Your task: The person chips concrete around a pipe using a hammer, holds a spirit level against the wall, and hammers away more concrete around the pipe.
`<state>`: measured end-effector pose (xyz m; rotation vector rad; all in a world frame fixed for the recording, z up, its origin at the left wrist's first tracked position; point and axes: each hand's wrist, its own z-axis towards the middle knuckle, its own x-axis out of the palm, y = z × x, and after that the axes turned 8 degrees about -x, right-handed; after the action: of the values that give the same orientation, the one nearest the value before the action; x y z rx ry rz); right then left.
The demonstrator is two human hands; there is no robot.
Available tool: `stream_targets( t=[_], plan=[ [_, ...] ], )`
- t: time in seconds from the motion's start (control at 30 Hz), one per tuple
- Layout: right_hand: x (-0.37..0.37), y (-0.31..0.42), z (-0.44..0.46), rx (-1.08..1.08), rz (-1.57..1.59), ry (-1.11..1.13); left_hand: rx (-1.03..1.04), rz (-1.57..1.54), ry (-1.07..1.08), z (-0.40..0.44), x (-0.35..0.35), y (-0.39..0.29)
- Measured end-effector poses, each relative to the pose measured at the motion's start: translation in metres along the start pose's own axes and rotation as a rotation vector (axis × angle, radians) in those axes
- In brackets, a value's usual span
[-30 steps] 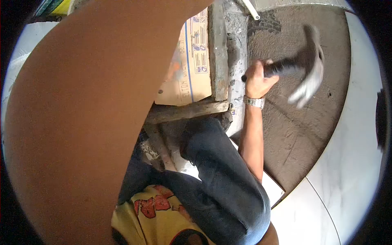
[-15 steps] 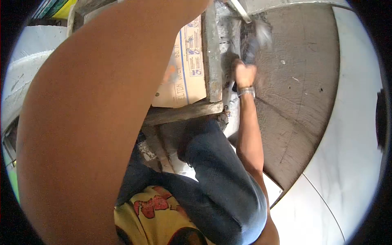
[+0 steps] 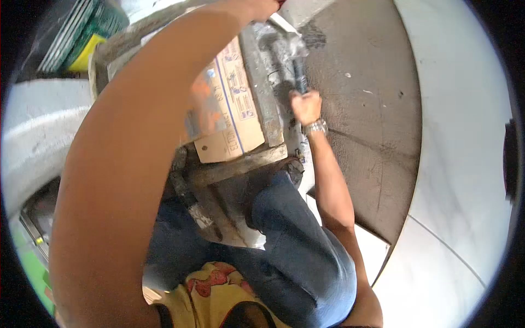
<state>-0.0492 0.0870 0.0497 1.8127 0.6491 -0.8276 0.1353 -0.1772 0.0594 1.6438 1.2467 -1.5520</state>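
My right hand (image 3: 307, 107), with a metal-banded watch at the wrist, is closed around the dark handle of a hammer (image 3: 300, 76). The blurred silvery hammer head is at the lower end of a pale, narrow chisel-like bar (image 3: 282, 23); whether they touch, I cannot tell. At the top edge, my left hand (image 3: 267, 9) is closed around the bar's upper end, its fingers partly cut off. Beside the hammer lies a bare brown mortar surface (image 3: 366, 109) with a dark rough patch near the bar.
A wooden frame (image 3: 262, 93) holding printed cardboard (image 3: 240, 139) stands left of my right hand. Large pale tiles (image 3: 459, 147) border the mortar on the right. My jeans-covered knee (image 3: 290, 213) is below. Green and yellow items (image 3: 87, 52) sit at upper left.
The hammer head has swung left to the bar's end, and my right hand has moved slightly left. The view has shifted, showing more of the wooden frame.
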Motion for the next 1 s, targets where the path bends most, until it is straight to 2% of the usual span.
stream_targets(
  t=[0.03, 0.1, 0.17, 0.27, 0.3, 0.37, 0.43, 0.47, 0.5, 0.57, 0.6, 0.63, 0.67, 0.77, 0.8, 0.9, 0.93, 1.0],
  plan=[
    [0.004, -0.009, -0.014, -0.049, -0.003, -0.036, 0.196, 0.297, -0.026, 0.002, 0.001, 0.004],
    [-0.003, -0.003, -0.056, -0.057, 0.014, 0.034, 0.244, 0.315, 0.149, -0.023, -0.03, -0.003],
    [-0.014, -0.006, -0.092, -0.067, 0.066, 0.112, 0.283, 0.259, 0.03, -0.017, -0.019, 0.004],
    [-0.028, -0.011, -0.125, 0.102, 0.117, 0.243, 0.307, 0.417, 0.052, 0.012, -0.027, 0.004],
    [-0.022, -0.026, -0.136, 0.009, 0.168, 0.141, 0.363, 0.418, 0.036, 0.032, -0.029, 0.005],
    [-0.013, -0.06, -0.15, 0.023, 0.104, 0.192, 0.392, 0.427, -0.048, 0.063, -0.008, 0.017],
    [-0.012, -0.067, -0.165, 0.064, 0.116, 0.207, 0.4, 0.42, -0.029, 0.055, -0.005, 0.017],
    [-0.009, -0.068, -0.172, 0.086, 0.13, 0.211, 0.41, 0.466, 0.061, 0.045, -0.005, 0.016],
    [-0.001, -0.076, -0.178, -0.024, 0.165, 0.139, 0.451, 0.543, 0.143, 0.024, -0.018, 0.003],
    [0.023, -0.098, -0.19, -0.174, 0.175, -0.015, 0.697, 0.331, -0.164, -0.007, -0.005, 0.011],
    [0.035, -0.107, -0.197, -0.208, 0.151, -0.094, 0.629, 0.363, -0.09, -0.012, -0.008, 0.004],
    [0.02, -0.096, -0.191, 0.065, 0.288, 0.155, 0.54, 0.393, -0.018, -0.02, -0.012, 0.001],
    [0.018, -0.09, -0.187, 0.062, 0.29, 0.152, 0.437, 0.422, 0.032, -0.022, -0.021, -0.002],
    [0.019, -0.084, -0.179, 0.097, 0.263, 0.174, 0.366, 0.435, 0.116, -0.022, -0.028, -0.028],
    [0.02, -0.087, -0.175, 0.114, 0.246, 0.194, 0.333, 0.508, 0.093, -0.016, -0.013, -0.026],
    [0.027, -0.098, -0.172, 0.0, 0.187, 0.18, 0.206, 0.474, 0.112, -0.019, -0.021, -0.026],
    [0.024, -0.094, -0.174, 0.004, 0.246, 0.15, 0.113, 0.46, 0.06, -0.022, -0.025, -0.028],
    [0.02, -0.091, -0.174, 0.053, 0.231, 0.19, 0.158, 0.465, 0.055, -0.028, -0.029, -0.03]
  ],
)
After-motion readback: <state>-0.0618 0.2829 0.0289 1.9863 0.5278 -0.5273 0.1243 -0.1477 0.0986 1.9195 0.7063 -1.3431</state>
